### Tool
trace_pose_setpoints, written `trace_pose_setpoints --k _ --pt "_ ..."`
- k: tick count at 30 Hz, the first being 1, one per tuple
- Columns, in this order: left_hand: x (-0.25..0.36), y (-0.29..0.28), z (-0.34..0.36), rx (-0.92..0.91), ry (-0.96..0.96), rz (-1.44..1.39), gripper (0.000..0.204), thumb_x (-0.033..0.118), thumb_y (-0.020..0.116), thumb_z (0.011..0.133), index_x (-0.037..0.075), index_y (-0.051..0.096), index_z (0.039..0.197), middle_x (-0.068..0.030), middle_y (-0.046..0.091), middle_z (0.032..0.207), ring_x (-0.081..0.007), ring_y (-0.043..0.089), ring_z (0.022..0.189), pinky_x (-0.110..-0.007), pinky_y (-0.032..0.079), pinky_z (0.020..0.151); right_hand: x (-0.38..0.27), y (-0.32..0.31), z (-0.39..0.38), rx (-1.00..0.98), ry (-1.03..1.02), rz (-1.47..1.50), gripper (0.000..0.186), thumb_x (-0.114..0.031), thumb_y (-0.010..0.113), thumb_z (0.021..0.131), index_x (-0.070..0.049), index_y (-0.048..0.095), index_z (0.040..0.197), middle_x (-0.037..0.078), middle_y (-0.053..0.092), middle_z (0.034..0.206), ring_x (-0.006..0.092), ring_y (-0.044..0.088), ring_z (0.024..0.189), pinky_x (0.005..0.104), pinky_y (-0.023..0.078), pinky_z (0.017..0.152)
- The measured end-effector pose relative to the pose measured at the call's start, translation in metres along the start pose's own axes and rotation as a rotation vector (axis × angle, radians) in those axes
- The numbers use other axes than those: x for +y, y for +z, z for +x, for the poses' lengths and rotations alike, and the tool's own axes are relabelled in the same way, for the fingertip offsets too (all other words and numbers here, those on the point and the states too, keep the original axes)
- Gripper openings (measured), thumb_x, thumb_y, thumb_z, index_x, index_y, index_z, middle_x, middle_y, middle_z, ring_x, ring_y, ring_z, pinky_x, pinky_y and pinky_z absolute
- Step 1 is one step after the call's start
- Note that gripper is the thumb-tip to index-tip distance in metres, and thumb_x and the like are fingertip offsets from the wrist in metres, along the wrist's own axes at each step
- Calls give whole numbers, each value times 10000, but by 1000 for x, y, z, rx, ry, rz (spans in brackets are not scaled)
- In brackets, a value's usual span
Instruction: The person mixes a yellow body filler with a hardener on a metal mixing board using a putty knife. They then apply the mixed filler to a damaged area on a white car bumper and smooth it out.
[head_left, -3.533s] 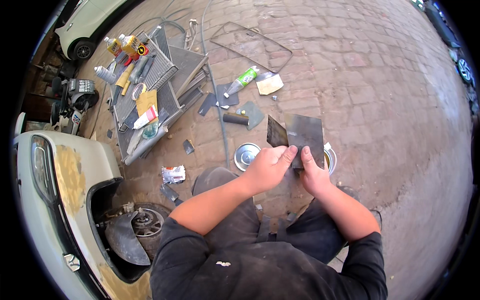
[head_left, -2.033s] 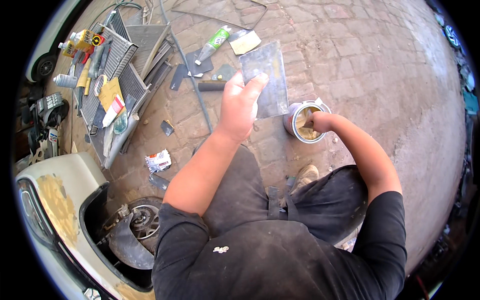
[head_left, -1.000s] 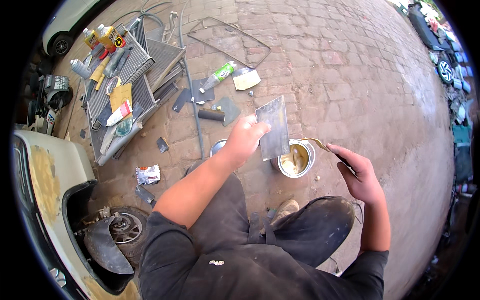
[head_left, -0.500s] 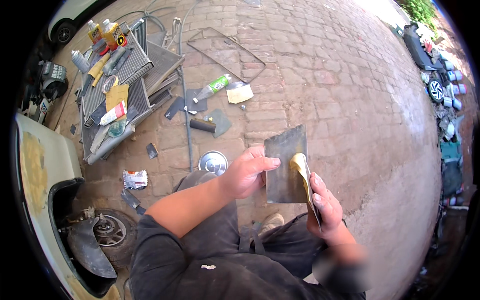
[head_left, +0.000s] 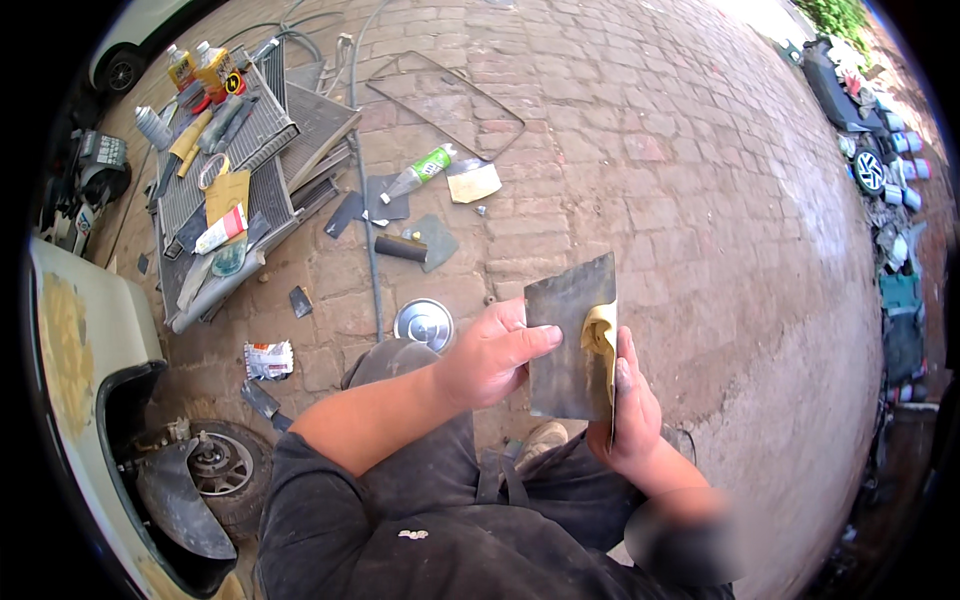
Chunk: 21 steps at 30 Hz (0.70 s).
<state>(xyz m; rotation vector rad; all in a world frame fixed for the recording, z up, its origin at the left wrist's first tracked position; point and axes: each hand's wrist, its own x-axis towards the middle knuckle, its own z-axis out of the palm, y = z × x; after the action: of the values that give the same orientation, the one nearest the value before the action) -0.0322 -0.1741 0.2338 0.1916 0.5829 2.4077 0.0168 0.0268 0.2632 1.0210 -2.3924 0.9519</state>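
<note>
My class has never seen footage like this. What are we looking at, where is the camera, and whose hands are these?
No machine here: these are a person's own bare hands. A wide fisheye camera on their head looks down, so straight edges bend near the rim. The left hand grips a flat dark plate, thumb on its face. The right hand holds a thin spreader, seen almost edge-on, with yellowish paste between the two. On the paving lie a round metal lid, a green-labelled bottle and a dark cylinder.
</note>
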Motion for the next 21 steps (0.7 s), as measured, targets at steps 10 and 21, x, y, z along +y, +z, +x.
trace_pose_setpoints --k 10,21 --pt "0 9 -1 21 40 33 339 90 515 978 -35 507 1293 -93 612 1216 -150 594 1105 -326 483 957 11 8 -5 -103 328 194 804 104 646 767 58 276 1479 366 435 1388 465 515 1259 462 461 1019" --pt "-3 -28 7 229 150 -64 288 179 473 1003 17 556 1226 -87 653 1146 -192 616 1072 -373 475 949 64 -12 -23 785 911 1165 354 -188 406 994 5 553 1253 107 668 1122 200 648 1028 359 504 907"
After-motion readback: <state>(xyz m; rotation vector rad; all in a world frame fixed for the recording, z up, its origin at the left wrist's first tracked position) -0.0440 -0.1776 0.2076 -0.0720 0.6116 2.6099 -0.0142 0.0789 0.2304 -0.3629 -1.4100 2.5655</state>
